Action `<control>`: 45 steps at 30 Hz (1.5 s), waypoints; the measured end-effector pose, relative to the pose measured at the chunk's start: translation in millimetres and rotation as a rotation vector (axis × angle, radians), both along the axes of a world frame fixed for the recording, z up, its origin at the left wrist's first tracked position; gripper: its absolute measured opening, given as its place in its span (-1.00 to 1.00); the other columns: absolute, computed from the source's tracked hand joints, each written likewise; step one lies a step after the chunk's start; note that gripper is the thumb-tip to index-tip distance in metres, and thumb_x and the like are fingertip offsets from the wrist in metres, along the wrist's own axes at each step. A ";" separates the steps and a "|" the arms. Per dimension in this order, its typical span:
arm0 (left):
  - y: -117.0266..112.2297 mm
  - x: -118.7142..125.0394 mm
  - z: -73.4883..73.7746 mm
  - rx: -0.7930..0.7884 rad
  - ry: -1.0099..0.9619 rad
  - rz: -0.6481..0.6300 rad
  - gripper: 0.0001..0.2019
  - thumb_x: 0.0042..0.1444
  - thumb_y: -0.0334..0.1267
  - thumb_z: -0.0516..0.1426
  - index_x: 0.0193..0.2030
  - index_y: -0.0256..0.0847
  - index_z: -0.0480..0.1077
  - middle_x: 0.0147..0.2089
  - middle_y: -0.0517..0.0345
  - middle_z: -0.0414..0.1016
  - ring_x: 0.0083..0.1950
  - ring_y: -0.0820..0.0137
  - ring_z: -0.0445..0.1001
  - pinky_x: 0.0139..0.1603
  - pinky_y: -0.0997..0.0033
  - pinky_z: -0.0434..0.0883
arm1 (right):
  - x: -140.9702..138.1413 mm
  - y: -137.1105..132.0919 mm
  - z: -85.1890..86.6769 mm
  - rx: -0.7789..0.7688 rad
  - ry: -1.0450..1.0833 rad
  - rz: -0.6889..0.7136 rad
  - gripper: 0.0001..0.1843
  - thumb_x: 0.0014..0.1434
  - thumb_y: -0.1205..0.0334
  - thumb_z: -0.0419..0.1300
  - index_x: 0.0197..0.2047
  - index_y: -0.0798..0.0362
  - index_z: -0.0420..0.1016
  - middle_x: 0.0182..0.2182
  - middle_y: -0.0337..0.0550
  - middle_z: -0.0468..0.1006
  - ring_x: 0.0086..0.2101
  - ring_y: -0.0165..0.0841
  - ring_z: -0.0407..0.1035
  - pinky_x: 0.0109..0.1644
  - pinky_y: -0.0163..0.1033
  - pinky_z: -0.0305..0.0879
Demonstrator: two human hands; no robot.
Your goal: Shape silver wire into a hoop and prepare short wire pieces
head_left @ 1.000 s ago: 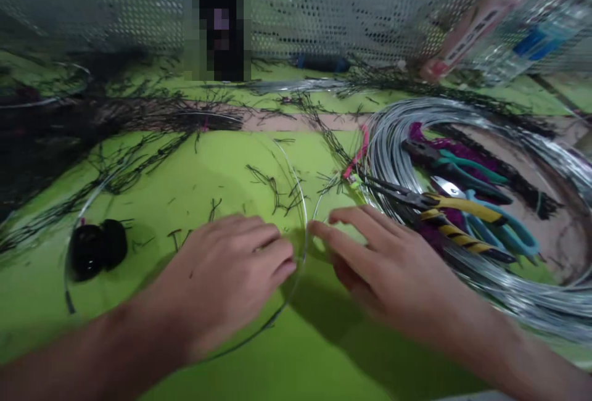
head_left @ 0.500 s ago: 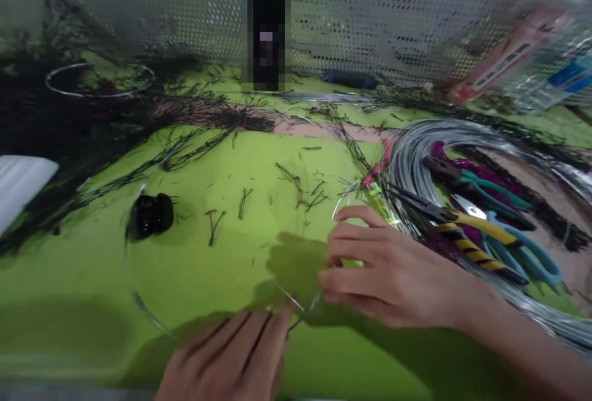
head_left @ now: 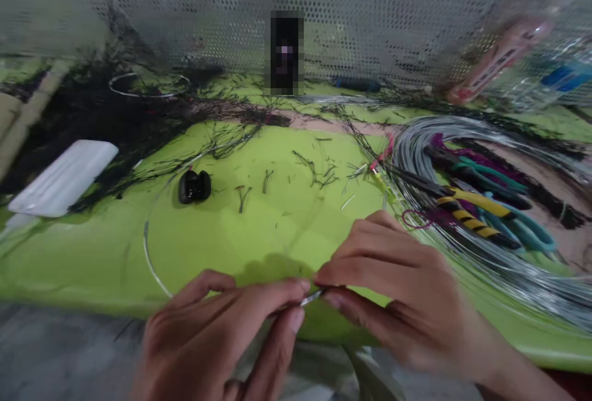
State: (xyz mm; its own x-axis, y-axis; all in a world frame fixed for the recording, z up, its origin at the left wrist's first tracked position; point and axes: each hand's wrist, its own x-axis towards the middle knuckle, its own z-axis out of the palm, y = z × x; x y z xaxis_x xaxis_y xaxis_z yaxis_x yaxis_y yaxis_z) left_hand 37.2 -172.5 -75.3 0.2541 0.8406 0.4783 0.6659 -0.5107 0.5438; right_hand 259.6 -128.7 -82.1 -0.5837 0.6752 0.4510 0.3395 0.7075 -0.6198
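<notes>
Between my two hands, close to the table's front edge, runs a short stretch of silvery wire (head_left: 312, 297) that looks twisted. My left hand (head_left: 222, 327) pinches it between thumb and forefinger. From the right, my right hand (head_left: 393, 290) grips the same wire with thumb and fingertips, a small gap away from the left fingertips. A thin wire loop (head_left: 147, 243) curves out from behind my left hand and up past a small black glossy object (head_left: 195, 187). Much of the wire inside my fingers is hidden.
On the right lies a big coil of grey wire (head_left: 411, 154), with yellow-black pliers (head_left: 476, 219) and teal-handled pliers (head_left: 493, 179) on it. Left are a white flat object (head_left: 65, 177) and dark wire bundles (head_left: 134, 123). A perforated metal panel (head_left: 222, 12) stands behind. Wire scraps (head_left: 314, 169) litter the green table (head_left: 240, 234).
My hands have come together at the table edge, and both now pinch the wire. My left hand has turned so its thumb shows. The view has shifted, showing more of the left side and the floor.
</notes>
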 end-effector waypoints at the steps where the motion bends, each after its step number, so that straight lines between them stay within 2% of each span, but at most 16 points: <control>1: -0.4 -0.6 4.6 0.009 0.010 -0.003 -0.83 0.32 -0.35 0.19 -0.05 0.04 0.50 -0.30 0.49 0.70 -0.43 0.51 0.62 -0.32 0.48 0.57 | -2.9 -3.0 3.4 -0.010 0.022 -0.016 -0.96 0.38 0.35 0.28 -0.11 0.06 0.56 -0.33 -0.30 0.58 -0.34 -0.45 0.35 -0.18 -0.15 0.08; 5: 2.8 -3.4 25.4 0.050 0.020 -0.008 -0.85 0.31 -0.35 0.20 -0.08 0.01 0.53 -0.26 0.48 0.71 -0.38 0.52 0.65 -0.31 0.52 0.54 | -12.1 -7.8 22.5 -0.073 0.078 -0.070 -0.93 0.39 0.35 0.29 -0.17 0.01 0.59 -0.38 -0.41 0.56 -0.35 -0.52 0.35 -0.16 -0.19 0.09; 8: 9.2 -5.4 43.6 0.118 0.058 -0.030 -0.88 0.33 -0.28 0.20 -0.13 0.02 0.58 -0.32 0.51 0.70 -0.43 0.56 0.63 -0.43 0.54 0.47 | -16.3 -6.2 39.4 -0.052 0.131 -0.121 -0.87 0.37 0.34 0.31 -0.26 0.02 0.60 -0.44 -0.43 0.54 -0.39 -0.55 0.35 -0.20 -0.21 0.10; 10: 14.8 -6.4 54.8 0.199 0.067 -0.052 -0.87 0.34 -0.27 0.19 -0.13 0.02 0.60 -0.32 0.50 0.71 -0.44 0.56 0.62 -0.43 0.53 0.47 | -17.5 -4.0 49.4 -0.018 0.151 -0.135 -0.86 0.36 0.35 0.31 -0.28 0.00 0.62 -0.46 -0.44 0.54 -0.43 -0.55 0.33 -0.24 -0.20 0.09; 14: 33.6 -9.7 69.9 0.361 0.039 -0.179 -0.84 0.33 -0.37 0.23 -0.07 -0.01 0.59 -0.23 0.47 0.74 -0.37 0.53 0.66 -0.29 0.48 0.53 | -16.1 5.2 65.9 0.072 0.177 -0.137 -0.83 0.37 0.35 0.29 -0.30 -0.01 0.62 -0.45 -0.41 0.56 -0.45 -0.54 0.32 -0.27 -0.24 0.13; 18: 66.9 -14.5 83.2 0.460 0.041 -0.327 -0.76 0.29 -0.46 0.26 -0.02 -0.03 0.62 -0.19 0.38 0.75 -0.25 0.49 0.71 -0.21 0.52 0.59 | -12.0 24.2 84.0 0.123 0.193 -0.129 -0.81 0.35 0.38 0.27 -0.32 0.02 0.64 -0.46 -0.33 0.53 -0.48 -0.50 0.30 -0.40 -0.31 0.15; 20: 85.0 -14.5 93.2 0.466 -0.008 -0.378 -0.73 0.28 -0.48 0.27 -0.01 -0.02 0.64 -0.23 0.37 0.74 -0.29 0.51 0.70 -0.25 0.58 0.61 | -11.0 34.8 94.3 0.178 0.200 -0.165 -0.83 0.32 0.40 0.29 -0.30 0.03 0.66 -0.47 -0.32 0.52 -0.48 -0.50 0.30 -0.42 -0.32 0.15; 24: 110.0 -9.4 117.3 0.363 -0.102 -0.365 -0.82 0.25 -0.37 0.30 -0.07 0.00 0.66 -0.29 0.38 0.73 -0.50 0.55 0.60 -0.56 0.67 0.49 | -11.3 49.0 113.2 0.314 0.252 -0.269 -0.85 0.31 0.40 0.30 -0.26 0.03 0.69 -0.47 -0.32 0.53 -0.48 -0.50 0.31 -0.44 -0.32 0.14; 27: 116.0 -8.9 130.0 0.300 -0.064 -0.366 -0.75 0.25 -0.33 0.26 0.02 0.03 0.63 -0.17 0.33 0.75 -0.41 0.48 0.66 -0.57 0.70 0.49 | -9.9 52.1 122.9 0.345 0.264 -0.310 -0.86 0.32 0.36 0.32 -0.25 -0.02 0.70 -0.50 -0.36 0.53 -0.50 -0.51 0.31 -0.47 -0.33 0.15; 30: 115.7 -15.5 133.9 0.330 -0.020 -0.291 -0.71 0.24 -0.30 0.27 0.07 0.10 0.60 -0.19 0.36 0.73 -0.37 0.48 0.67 -0.54 0.71 0.49 | -5.1 52.5 126.0 0.352 0.279 -0.351 -0.89 0.32 0.29 0.35 -0.26 -0.07 0.69 -0.48 -0.38 0.58 -0.49 -0.51 0.37 -0.46 -0.35 0.23; 34: 116.3 -27.6 132.2 0.408 -0.062 -0.187 -0.84 0.22 -0.31 0.32 -0.11 0.08 0.61 -0.31 0.41 0.69 -0.42 0.54 0.60 -0.49 0.72 0.48 | 4.1 54.4 123.1 0.379 0.310 -0.386 -0.90 0.28 0.29 0.38 -0.24 -0.13 0.70 -0.39 -0.35 0.68 -0.42 -0.45 0.50 -0.47 -0.37 0.30; 39: 123.1 -33.7 130.4 0.345 -0.058 -0.294 -0.82 0.22 -0.35 0.32 -0.14 0.10 0.59 -0.28 0.48 0.67 -0.38 0.59 0.60 -0.38 0.75 0.51 | 10.9 56.6 122.2 0.353 0.281 -0.335 -0.85 0.27 0.32 0.38 -0.26 -0.17 0.68 -0.34 -0.38 0.70 -0.40 -0.45 0.53 -0.42 -0.40 0.39; 45: 122.5 -31.5 129.6 0.405 -0.066 -0.323 -0.84 0.21 -0.39 0.31 -0.18 0.02 0.60 -0.36 0.43 0.65 -0.45 0.58 0.55 -0.46 0.71 0.46 | 11.3 57.7 120.9 0.574 0.148 -0.361 -0.87 0.28 0.35 0.34 -0.16 -0.09 0.61 -0.36 -0.32 0.65 -0.42 -0.44 0.51 -0.40 -0.32 0.38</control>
